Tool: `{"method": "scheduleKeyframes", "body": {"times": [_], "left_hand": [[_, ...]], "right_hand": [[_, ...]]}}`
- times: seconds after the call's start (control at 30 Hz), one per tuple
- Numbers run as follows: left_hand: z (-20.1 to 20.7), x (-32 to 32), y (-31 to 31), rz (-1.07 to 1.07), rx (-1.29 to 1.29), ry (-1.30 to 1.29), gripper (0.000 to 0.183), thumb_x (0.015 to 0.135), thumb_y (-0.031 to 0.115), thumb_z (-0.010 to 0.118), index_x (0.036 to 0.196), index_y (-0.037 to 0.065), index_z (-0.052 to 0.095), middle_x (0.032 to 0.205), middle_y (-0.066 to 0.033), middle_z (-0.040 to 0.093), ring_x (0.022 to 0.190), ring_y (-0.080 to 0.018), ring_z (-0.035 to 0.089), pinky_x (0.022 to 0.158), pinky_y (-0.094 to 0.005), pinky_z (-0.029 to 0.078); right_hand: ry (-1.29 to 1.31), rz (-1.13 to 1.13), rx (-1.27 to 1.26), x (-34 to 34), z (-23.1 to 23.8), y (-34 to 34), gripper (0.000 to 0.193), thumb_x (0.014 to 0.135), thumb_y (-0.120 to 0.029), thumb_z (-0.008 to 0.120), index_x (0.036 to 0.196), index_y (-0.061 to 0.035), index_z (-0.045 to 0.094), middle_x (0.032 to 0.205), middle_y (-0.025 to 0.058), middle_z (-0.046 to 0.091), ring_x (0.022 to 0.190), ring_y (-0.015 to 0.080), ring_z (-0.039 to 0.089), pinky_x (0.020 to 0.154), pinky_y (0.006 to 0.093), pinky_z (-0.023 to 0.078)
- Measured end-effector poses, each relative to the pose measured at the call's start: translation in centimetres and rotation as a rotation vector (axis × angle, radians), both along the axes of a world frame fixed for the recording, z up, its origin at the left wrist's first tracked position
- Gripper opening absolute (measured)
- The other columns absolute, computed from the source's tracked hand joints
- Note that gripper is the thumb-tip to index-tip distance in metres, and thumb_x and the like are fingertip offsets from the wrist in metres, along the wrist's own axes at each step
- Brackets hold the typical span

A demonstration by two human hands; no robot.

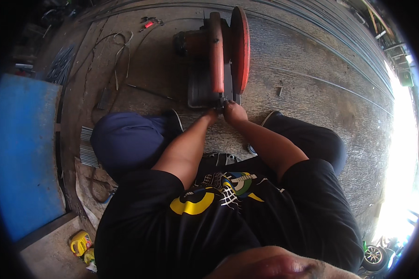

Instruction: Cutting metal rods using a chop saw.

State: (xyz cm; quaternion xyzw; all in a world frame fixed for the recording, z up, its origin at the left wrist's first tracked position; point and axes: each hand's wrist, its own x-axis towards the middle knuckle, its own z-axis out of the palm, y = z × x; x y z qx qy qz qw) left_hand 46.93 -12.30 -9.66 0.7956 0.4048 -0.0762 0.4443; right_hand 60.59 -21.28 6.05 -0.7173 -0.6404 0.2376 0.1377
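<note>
A cut-off saw (217, 51) with a red handle arm and a round red guard (240, 49) stands on the floor ahead of me. Its dark metal base (198, 86) points toward my crossed legs. Both arms reach to the front end of that base. My left hand (212, 116) is at the near edge, dark and small, with its fingers out of sight. Close beside it, my right hand (234, 112) is curled closed against the small fittings below the handle's end. Whatever lies between the hands is too small to make out.
Long thin metal rods (330, 35) run across the floor at the back and right. A bundle of short rods (88, 146) lies beside my left knee. A loose cable (118, 60), a short metal piece (280, 91) and a blue panel (25, 153) are around me.
</note>
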Motion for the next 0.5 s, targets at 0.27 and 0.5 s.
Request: {"method": "scheduleKeyframes", "body": {"times": [0.27, 0.5], "left_hand": [[4.0, 0.5, -1.9, 0.530, -0.464, -0.181, 0.050, 0.090, 0.040, 0.054, 0.131, 0.012, 0.049, 0.117, -0.0153, 0.060, 0.099, -0.0299, 0.060, 0.072, -0.0429, 0.052], [9.6, 1.3, -1.1, 0.221, -0.312, 0.025, 0.052, 0.087, 0.048, 0.053, 0.121, 0.009, 0.053, 0.083, -0.0096, 0.059, 0.051, -0.0198, 0.053, 0.041, -0.0346, 0.043]], "right_hand": [[0.328, -0.310, -0.523, 1.6, -1.3, 2.6, 0.028, 0.083, -0.019, 0.063, 0.097, 0.0050, 0.059, 0.093, 0.0224, 0.065, 0.084, 0.0323, 0.067, 0.067, 0.0436, 0.055], [0.619, -0.343, -0.914, 2.7, -2.6, 5.1, 0.058, 0.080, -0.042, 0.069, 0.117, 0.0010, 0.054, 0.108, 0.0206, 0.062, 0.084, 0.0341, 0.067, 0.064, 0.0458, 0.059]]}}
